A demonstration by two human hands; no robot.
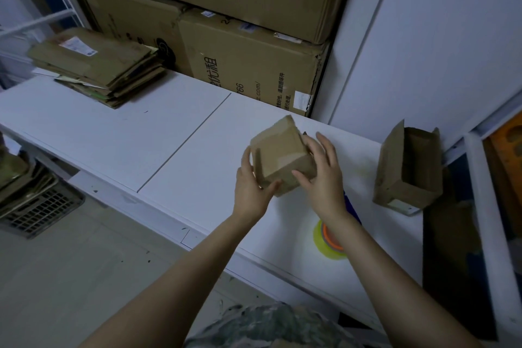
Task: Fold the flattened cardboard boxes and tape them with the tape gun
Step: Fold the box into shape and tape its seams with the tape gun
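Far left, on the floor, a dark slatted crate (42,210) w/ flat cardboard on top. On the white table (113,138), back-left corner, sits a stack of flattened boxes (97,66), edges uneven, a label on the top one. Behind the table, big cartons (248,65) are piled against the wall, printed text on the lower one. Center-right, the left hand (251,192) grips the small box (282,157) at its near-left corner, thumb on the near face, fingers along the left side. The box is folded up, tilted, tape visible across its top; can't tell if it touches the table. The right hand (322,175) holds its right side, fingers spread wide, thumb on the front face. Under the right forearm lies the tape gun (324,250), mostly hidden: yellow roll w/ orange hub and a blue bit show. Further right, near the table's end, an open box (406,172) stands w/ flaps up, well apart from the hands.
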